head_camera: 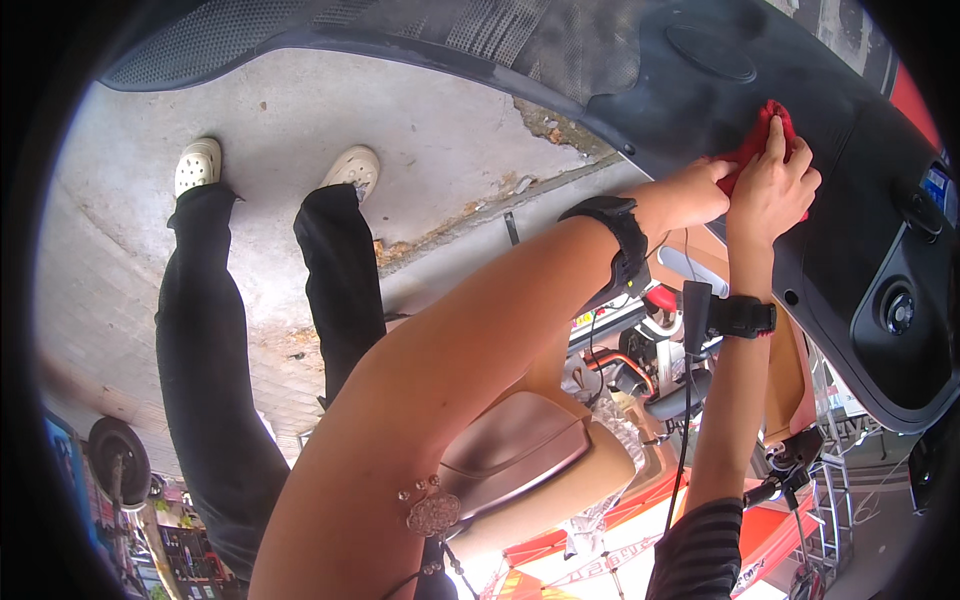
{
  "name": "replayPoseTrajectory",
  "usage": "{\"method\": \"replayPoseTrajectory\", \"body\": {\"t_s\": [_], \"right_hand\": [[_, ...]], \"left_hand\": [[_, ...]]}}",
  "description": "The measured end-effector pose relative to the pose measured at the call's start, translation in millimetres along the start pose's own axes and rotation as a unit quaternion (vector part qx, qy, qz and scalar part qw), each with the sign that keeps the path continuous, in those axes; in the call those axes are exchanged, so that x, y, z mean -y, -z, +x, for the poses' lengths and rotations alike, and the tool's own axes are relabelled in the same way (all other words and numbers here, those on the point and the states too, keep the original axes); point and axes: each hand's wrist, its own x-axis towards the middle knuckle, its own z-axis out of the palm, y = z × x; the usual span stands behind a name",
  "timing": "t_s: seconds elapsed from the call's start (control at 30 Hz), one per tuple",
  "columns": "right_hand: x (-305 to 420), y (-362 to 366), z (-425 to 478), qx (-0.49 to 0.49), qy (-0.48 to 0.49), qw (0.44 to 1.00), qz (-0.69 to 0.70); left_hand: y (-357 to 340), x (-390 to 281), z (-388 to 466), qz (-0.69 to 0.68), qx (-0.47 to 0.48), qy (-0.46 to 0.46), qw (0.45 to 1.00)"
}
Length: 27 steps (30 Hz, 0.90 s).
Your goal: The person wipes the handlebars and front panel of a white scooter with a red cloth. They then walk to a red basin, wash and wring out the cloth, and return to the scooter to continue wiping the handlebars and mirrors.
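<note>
A bunched red cloth (750,154) lies against the dark plastic body panel (675,120) of what looks like a scooter. My right hand (780,180) presses it there, the index finger stretched along its upper end. Close beside it, my left hand (701,191) pinches the cloth's near edge, partly overlapped by the right hand. The lower part of the cloth is mostly hidden beneath my fingers. Each wrist wears a black strap, with a dark cable hanging by the right one. An oval outline marks the panel above the cloth.
A round knob (899,312) and a hook (919,214) sit on the panel's right. A textured footboard (525,37) runs along the top. Below my arms is a tan and brown seat (517,450). The concrete ground (277,112) has a broken edge near my shoes.
</note>
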Motion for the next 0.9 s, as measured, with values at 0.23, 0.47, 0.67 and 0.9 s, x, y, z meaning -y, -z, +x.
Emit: {"method": "replayPoseTrajectory", "body": {"t_s": [0.23,0.47,0.67,0.9], "right_hand": [[45,-26,-10,0.038,0.025,0.999,0.029],[83,-28,6,0.197,0.173,0.963,-0.063],[91,-30,14,0.255,0.242,0.934,-0.068],[92,-44,16,0.418,0.113,0.895,0.11]], "left_hand": [[37,40,5,-0.006,-0.012,0.02,1.0],[48,51,-8,-0.096,-0.017,0.069,0.993],[55,46,-17,-0.134,0.002,0.132,0.982],[68,33,-65,-0.227,0.01,0.168,0.959]]}}
